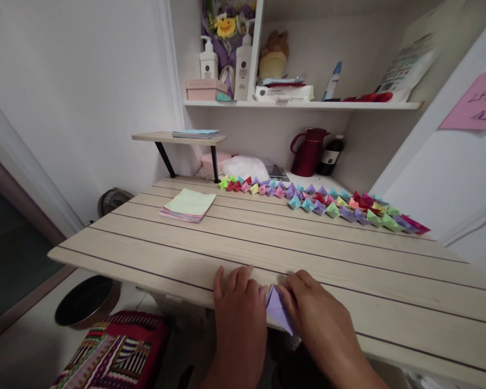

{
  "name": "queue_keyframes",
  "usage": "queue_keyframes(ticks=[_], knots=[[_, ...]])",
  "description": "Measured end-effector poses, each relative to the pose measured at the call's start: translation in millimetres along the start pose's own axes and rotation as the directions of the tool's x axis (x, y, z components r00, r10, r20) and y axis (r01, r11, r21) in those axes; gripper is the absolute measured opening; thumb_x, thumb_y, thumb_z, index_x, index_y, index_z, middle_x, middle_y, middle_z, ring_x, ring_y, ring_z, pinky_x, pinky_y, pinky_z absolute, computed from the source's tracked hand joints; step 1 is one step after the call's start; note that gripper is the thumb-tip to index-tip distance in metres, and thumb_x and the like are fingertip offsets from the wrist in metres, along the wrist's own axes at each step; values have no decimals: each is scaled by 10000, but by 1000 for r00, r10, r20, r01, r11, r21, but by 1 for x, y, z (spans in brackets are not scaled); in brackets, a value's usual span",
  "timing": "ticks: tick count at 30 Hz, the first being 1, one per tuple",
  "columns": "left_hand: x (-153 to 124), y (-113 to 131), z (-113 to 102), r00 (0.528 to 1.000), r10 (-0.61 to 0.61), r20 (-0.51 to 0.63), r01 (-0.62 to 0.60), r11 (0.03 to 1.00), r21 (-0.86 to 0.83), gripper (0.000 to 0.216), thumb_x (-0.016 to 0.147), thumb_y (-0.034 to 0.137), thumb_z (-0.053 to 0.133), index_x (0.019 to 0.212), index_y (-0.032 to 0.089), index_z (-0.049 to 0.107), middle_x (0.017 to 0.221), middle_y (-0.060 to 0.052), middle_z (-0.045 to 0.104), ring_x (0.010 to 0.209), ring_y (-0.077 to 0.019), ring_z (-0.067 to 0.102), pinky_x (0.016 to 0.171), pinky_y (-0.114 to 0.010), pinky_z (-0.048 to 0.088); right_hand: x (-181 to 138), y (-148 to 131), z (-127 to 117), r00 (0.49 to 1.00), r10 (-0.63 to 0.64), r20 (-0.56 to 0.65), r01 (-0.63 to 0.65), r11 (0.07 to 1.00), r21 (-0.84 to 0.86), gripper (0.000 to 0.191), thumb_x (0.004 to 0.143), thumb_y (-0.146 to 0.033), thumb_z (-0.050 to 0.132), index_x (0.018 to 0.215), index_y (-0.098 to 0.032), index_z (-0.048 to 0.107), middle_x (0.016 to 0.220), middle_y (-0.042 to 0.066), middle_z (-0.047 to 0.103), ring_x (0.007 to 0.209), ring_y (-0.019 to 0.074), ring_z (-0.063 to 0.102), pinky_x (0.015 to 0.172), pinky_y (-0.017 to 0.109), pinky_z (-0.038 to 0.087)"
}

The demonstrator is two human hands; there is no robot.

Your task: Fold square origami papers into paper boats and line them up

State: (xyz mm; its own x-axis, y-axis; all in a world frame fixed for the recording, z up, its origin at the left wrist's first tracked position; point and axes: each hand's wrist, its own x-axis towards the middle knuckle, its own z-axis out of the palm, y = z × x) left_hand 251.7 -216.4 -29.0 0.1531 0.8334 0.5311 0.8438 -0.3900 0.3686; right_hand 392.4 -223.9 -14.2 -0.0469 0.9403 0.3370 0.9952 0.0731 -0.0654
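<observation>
A partly folded piece of purple paper [278, 309] is held at the table's front edge between my two hands. My left hand [241, 308] is closed, its thumb pressing the paper's left side while the fingers curl on the tabletop. From the right, my right hand [318, 308] pinches the same paper between thumb and fingers. Farther back on the slatted wooden table [178, 246] lies a stack of square paper [189, 205], pale green on top. Several rows of small folded paper boats [319, 200] in many colours line the table's rear.
A small raised shelf [157, 137] bears more paper sheets [195, 133]. Behind the boats stand a dark red jug [308, 154] and a dark bottle [331, 155]. Bottles and boxes fill the white shelf [328, 105] above. A black pan [87, 300] is low at the left.
</observation>
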Motion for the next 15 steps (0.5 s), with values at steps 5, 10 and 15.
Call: queue_keyframes(ticks=[5, 10, 15], knots=[[-20, -12, -2, 987, 124, -100, -124, 992, 12, 235, 930, 145, 430, 1033, 206, 633, 1154, -66, 676, 1111, -189, 587, 1081, -475, 259, -2, -1, 1, 1000, -15, -25, 13, 999, -46, 154, 923, -270, 482, 836, -233, 603, 847, 33, 647, 675, 204, 646, 526, 294, 374], [-30, -18, -5, 896, 442, -41, -433, 890, 144, 398, 942, 258, 436, 1331, 314, 501, 1343, -3, 582, 1298, -206, 439, 1153, -439, 37, -1, -1, 1, 1000, -25, 8, 25, 999, -43, 81, 882, -215, 521, 870, -239, 598, 885, 24, 649, 669, 182, 646, 511, 280, 355], [-34, -15, -1, 917, 395, -48, -377, 901, 212, 398, 909, 215, 468, 1283, 317, 558, 1274, 8, 636, 1253, -215, 481, 1149, -455, 111, 0, 10, 4, 999, -14, -31, 14, 1000, 8, 116, 909, -263, 483, 848, -232, 578, 876, 30, 641, 685, 201, 622, 635, 329, 413]])
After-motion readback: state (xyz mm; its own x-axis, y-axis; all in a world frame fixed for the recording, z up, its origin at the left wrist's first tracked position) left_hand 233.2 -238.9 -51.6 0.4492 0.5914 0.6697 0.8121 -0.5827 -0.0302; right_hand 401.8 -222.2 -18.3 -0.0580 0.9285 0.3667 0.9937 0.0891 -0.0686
